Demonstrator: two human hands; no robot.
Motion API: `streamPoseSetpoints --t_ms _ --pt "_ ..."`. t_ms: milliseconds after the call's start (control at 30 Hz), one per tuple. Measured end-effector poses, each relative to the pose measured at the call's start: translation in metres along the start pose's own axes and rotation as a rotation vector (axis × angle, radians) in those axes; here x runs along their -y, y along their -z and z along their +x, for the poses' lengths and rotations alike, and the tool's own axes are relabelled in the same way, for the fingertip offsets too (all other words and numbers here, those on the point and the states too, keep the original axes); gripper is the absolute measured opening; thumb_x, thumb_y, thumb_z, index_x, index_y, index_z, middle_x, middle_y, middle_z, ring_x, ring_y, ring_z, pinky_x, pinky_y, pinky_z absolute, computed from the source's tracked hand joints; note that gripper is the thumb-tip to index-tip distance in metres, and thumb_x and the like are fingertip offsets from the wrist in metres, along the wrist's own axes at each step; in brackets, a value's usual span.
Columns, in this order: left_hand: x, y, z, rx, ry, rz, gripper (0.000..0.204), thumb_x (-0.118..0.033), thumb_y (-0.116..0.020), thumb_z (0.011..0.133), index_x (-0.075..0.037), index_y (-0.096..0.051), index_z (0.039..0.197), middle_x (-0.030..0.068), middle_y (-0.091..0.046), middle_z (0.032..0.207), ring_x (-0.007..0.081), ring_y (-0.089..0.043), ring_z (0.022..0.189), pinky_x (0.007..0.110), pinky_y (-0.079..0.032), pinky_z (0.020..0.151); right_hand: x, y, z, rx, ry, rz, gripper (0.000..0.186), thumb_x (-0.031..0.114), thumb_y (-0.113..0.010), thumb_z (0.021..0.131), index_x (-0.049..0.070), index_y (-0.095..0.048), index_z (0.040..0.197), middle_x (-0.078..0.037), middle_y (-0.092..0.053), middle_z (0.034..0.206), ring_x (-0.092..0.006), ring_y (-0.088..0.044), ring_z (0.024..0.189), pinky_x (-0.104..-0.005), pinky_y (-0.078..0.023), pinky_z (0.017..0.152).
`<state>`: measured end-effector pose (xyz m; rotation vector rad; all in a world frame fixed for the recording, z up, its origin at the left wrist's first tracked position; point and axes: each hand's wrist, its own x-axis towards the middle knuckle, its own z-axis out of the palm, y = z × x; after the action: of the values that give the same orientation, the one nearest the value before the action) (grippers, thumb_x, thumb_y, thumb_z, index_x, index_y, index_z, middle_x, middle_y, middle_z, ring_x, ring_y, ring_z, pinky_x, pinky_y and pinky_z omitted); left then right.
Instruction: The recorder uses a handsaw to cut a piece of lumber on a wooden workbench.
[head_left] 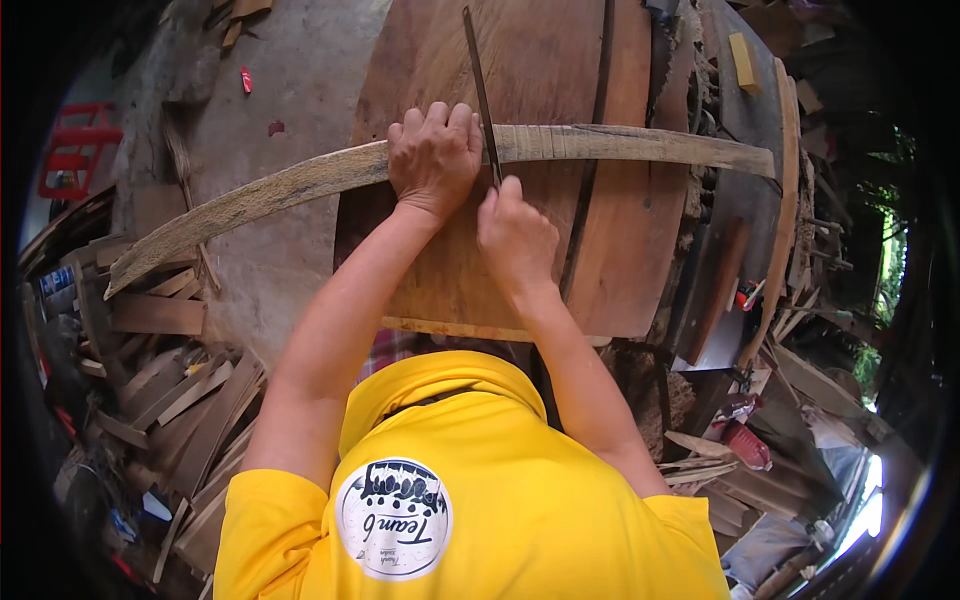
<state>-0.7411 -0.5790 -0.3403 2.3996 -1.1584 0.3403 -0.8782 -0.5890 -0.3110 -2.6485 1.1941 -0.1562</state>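
Curved board [640, 144] looks unsevered either side of left hand [432, 155], which clamps it; right hand [517, 238] is closed on thin tool [480, 85] crossing just beside; any cut's depth unclear.

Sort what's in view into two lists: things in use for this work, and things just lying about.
In use:
curved wooden strip, held by the left hand
thin dark tool in the right hand, crossing the strip
wooden work surface beneath

Seemingly just lying about:
wood scraps, left
yellow block, upper right
small red item, upper left
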Motion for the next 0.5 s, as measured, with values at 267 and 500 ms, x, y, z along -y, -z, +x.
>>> streamPoseSetpoints --t_ms 267,500 --pt "0.001 0.000 0.002 -0.008 -0.023 -0.023 0.020 -0.030 -0.055 0.091 -0.014 -0.056 0.079 0.0031 -0.057 0.078 0.0258 -0.056 0.077 0.040 -0.042 0.068 0.001 -0.004 0.018 -0.022 0.039 -0.006 0.019 0.025 -0.052 0.094 0.008 -0.048 0.086 -0.015 -0.062 0.056 -0.0344 -0.065 0.054 -0.0462 -0.053 0.049" --pt "0.004 0.004 -0.002 0.020 0.001 -0.022 0.020 -0.030 -0.055 0.091 -0.014 -0.057 0.079 0.0033 -0.058 0.079 0.0256 -0.057 0.077 0.040 -0.042 0.070 -0.003 0.003 -0.039 0.101 -0.009 -0.013 0.020 0.027 -0.052 0.094 0.009 -0.047 0.087 -0.015 -0.063 0.057 -0.0337 -0.066 0.054 -0.0459 -0.053 0.047"
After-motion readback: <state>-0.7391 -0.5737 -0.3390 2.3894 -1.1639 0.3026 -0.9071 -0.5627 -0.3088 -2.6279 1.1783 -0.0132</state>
